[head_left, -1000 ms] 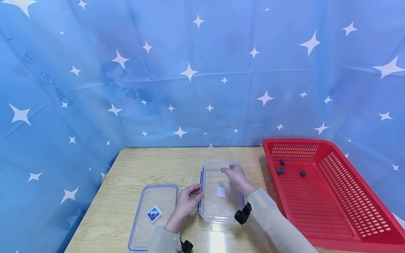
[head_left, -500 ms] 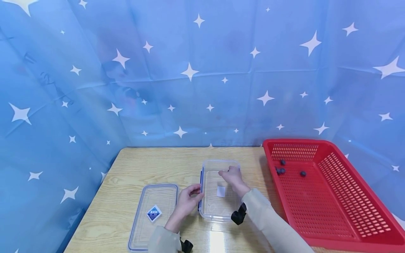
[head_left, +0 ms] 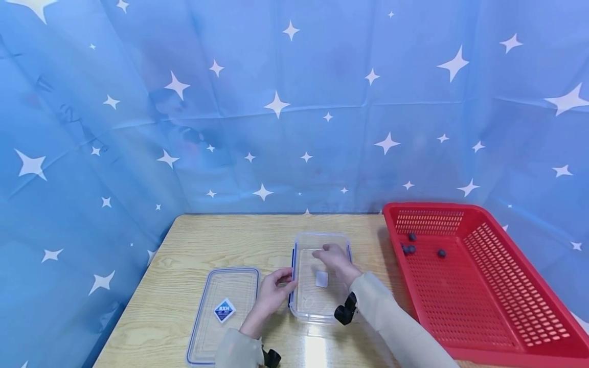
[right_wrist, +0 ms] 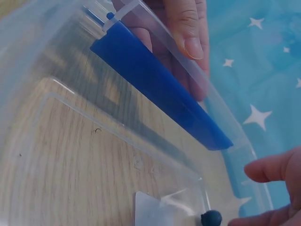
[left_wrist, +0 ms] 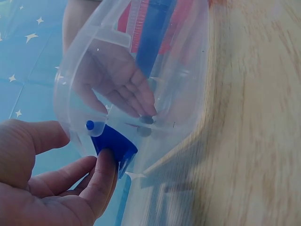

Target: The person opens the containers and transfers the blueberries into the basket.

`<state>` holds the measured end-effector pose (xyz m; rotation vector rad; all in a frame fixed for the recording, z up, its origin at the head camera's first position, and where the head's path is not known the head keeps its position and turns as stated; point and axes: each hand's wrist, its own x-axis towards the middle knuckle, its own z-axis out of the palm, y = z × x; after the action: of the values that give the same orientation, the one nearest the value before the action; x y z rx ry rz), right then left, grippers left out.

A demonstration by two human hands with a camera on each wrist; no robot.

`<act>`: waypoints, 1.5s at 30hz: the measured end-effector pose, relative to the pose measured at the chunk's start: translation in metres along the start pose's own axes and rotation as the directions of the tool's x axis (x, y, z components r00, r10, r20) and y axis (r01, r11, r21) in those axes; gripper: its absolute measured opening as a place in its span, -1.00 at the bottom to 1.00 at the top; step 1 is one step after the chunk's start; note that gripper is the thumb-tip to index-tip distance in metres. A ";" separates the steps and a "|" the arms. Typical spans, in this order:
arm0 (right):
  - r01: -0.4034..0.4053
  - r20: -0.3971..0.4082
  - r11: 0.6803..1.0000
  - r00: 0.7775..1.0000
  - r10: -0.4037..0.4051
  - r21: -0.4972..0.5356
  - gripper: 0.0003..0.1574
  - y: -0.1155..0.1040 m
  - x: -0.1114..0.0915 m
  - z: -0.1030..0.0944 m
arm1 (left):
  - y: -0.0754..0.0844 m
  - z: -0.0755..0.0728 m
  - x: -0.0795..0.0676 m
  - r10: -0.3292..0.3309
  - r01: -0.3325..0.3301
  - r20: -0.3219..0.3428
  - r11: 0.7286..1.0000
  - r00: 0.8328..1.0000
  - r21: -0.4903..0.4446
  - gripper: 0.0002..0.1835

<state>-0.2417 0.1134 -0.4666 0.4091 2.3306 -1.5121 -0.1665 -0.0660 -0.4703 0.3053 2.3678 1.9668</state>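
A clear plastic food container (head_left: 306, 301) with blue side latches stands on the table, a small pale square (head_left: 321, 279) showing at its bottom. At its left wall, my left hand (head_left: 272, 294) holds the edge, thumb at the rim and fingers on the blue latch (left_wrist: 113, 143) in the left wrist view. Over the inside of the container reaches my right hand (head_left: 335, 258), palm down, thumb and fingers apart. A dark blueberry (right_wrist: 211, 218) lies at the container's bottom, right by the right fingertips in both wrist views.
Left of the container lies its clear lid (head_left: 232, 283) with a blue-edged seal and a blue-and-white label (head_left: 224, 311). A large red plastic basket (head_left: 465, 296) stands on the right, with several blueberries (head_left: 442, 253) near its far left. A blue star-patterned curtain (head_left: 331, 158) hangs behind.
My right hand has shifted slightly left within the container, and its forearm has moved left too. The left hand, lid and basket stay where they were.
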 end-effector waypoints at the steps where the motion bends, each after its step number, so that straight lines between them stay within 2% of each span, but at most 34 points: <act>1: -0.009 0.007 1.000 1.000 0.009 0.010 -0.24 -0.001 0.001 0.001 | 0.000 0.000 0.000 -0.001 0.001 0.001 1.000 1.000 0.000 -0.64; 5: 0.006 0.019 1.000 1.000 -0.006 0.013 -0.31 -0.002 0.004 0.004 | 0.001 0.000 -0.001 -0.002 0.002 0.005 1.000 1.000 -0.002 -0.64; 9: 0.031 -0.005 1.000 1.000 -0.031 -0.003 -0.40 -0.003 0.008 0.006 | 0.002 0.000 0.000 -0.006 0.006 0.002 1.000 1.000 -0.006 -0.64; 15: 0.036 -0.029 0.999 0.999 -0.035 0.028 -0.53 -0.002 0.016 0.013 | 0.002 0.000 0.000 -0.014 0.014 0.003 1.000 1.000 -0.024 -0.64; 23: 0.069 0.024 0.993 0.997 -0.071 0.094 -0.52 -0.001 0.024 0.020 | 0.002 0.000 0.001 -0.005 0.005 0.001 1.000 1.000 -0.012 -0.65; 29: 0.121 0.034 0.991 0.992 -0.123 0.051 -0.57 -0.001 0.029 0.024 | 0.002 0.000 0.001 -0.007 0.007 0.005 1.000 1.000 -0.006 -0.65; 36: 0.104 0.039 0.991 0.993 -0.108 0.078 -0.58 -0.001 0.034 0.029 | 0.004 -0.001 0.000 -0.011 0.011 0.005 1.000 1.000 -0.009 -0.65; 40: 0.103 0.027 0.990 0.994 -0.106 0.091 -0.67 -0.001 0.034 0.032 | -0.002 0.000 0.003 -0.014 0.015 0.006 1.000 1.000 -0.022 -0.65; 45: 0.090 0.029 0.992 0.995 -0.093 0.087 -0.73 0.000 0.035 0.033 | -0.024 0.000 0.010 -0.018 0.018 0.000 1.000 1.000 -0.025 -0.65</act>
<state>-0.2693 0.0848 -0.4943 0.3000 2.2938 -1.6536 -0.1787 -0.0680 -0.4933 0.2821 2.3363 1.9867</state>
